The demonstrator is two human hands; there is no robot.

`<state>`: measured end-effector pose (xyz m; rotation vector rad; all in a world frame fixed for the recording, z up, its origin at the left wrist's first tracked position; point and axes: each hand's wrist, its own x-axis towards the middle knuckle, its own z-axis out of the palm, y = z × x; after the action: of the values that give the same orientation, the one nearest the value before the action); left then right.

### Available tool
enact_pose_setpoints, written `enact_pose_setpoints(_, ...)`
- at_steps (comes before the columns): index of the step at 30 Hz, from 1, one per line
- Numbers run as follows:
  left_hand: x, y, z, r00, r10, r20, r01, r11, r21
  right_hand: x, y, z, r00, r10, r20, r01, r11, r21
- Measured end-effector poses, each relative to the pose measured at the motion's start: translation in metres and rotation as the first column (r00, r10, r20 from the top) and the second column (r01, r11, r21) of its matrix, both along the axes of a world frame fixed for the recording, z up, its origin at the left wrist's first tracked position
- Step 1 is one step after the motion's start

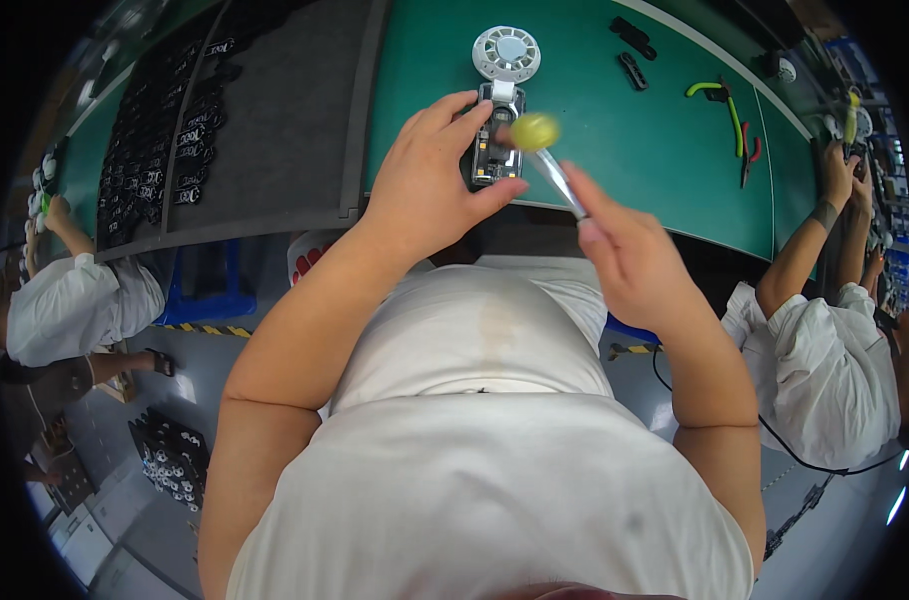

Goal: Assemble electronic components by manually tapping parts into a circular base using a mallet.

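Observation:
A small handheld fan (524,72) lies on the green bench top, with its round white fan head at the far end and a clear body showing dark inner parts toward me. My left hand (427,178) steadies that body, fingers along its left side and far end, thumb at its near right corner. In my right hand (630,255) is the metal handle of a mallet (535,133) with a yellow head. The mallet head hangs over the right side of the fan body, blurred by motion; whether it touches cannot be told.
To the right lie green-handled pliers (732,115), a red-handled tool (750,155) and two black pieces (633,70). A dark grey tray (275,110) with rows of black parts stands at left. Co-workers sit at both sides, one at right with hands (837,172) near the bench.

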<state>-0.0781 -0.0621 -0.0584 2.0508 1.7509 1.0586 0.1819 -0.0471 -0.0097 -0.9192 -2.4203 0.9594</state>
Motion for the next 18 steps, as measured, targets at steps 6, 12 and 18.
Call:
enact_pose_setpoints(6, 0.000, -0.001, 0.001, 1.000, -0.001, -0.023, 0.001, 1.000, 0.011, 0.007, -0.008, 0.010, 0.933, -0.088, -0.350, 0.098, 0.995, 0.013)
enact_pose_setpoints(12, -0.001, -0.004, 0.001, 0.999, -0.040, -0.002, 0.041, 0.998, 0.039, 0.012, 0.021, -0.019, 0.919, -0.243, -0.311, 0.257, 0.966, 0.005)
enact_pose_setpoints(18, -0.001, -0.001, -0.004, 0.996, -0.087, 0.035, 0.085, 0.995, 0.052, 0.006, 0.037, -0.037, 0.816, -0.478, -0.325, 0.408, 0.874, -0.264)
